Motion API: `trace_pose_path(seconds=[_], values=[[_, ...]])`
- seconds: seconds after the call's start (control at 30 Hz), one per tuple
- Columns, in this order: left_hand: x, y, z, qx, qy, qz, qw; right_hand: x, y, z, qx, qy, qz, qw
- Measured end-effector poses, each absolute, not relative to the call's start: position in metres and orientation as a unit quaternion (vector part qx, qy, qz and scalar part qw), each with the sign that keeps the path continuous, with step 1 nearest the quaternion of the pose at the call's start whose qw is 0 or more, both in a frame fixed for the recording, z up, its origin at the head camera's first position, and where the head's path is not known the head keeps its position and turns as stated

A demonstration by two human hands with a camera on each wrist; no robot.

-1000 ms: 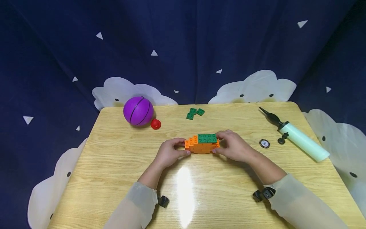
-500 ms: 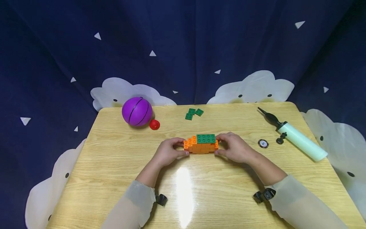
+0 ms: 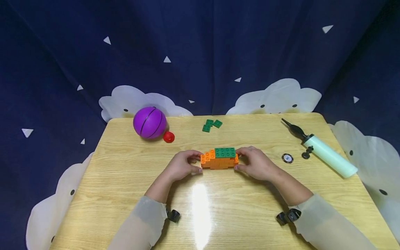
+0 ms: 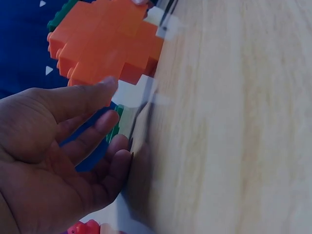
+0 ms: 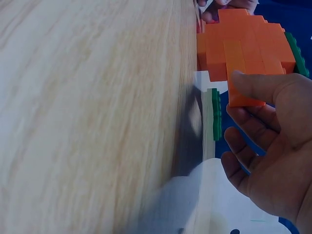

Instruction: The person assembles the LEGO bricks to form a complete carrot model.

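**Head view: block build held at both ends**

Between the hands, mid-table, sits the orange-and-green block build (image 3: 219,158). The left hand (image 3: 182,166) pinches its left end, the right hand (image 3: 254,163) its right, fingers curled on the bricks.

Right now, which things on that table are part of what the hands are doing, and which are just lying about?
In use:
- orange and green block build
- left hand, holding its left end
- right hand, holding its right end

Lying about:
- loose green blocks
- purple ball
- small red piece
- hand pump
- round black disc
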State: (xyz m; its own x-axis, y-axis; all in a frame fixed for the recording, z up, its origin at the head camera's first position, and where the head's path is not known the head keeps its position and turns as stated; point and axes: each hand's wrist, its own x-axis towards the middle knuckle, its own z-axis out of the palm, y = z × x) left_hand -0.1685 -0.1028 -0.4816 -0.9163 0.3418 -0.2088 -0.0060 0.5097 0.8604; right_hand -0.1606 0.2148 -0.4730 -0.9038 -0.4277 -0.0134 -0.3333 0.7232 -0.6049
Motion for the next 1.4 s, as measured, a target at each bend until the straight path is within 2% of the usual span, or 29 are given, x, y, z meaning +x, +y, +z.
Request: trace_pose_path(seconds=[0.5,1.4], values=[[-0.187,-0.106,-0.478,0.109,0.853,0.485,0.159,-0.160,0.214,-0.473,-0.201,0.924,-0.315,0.079],[-0.242,-0.078,-0.491,0.074,0.889,0.450,0.045,-0.160,0.214,-0.474,-0.203,0.925,-0.312,0.081]])
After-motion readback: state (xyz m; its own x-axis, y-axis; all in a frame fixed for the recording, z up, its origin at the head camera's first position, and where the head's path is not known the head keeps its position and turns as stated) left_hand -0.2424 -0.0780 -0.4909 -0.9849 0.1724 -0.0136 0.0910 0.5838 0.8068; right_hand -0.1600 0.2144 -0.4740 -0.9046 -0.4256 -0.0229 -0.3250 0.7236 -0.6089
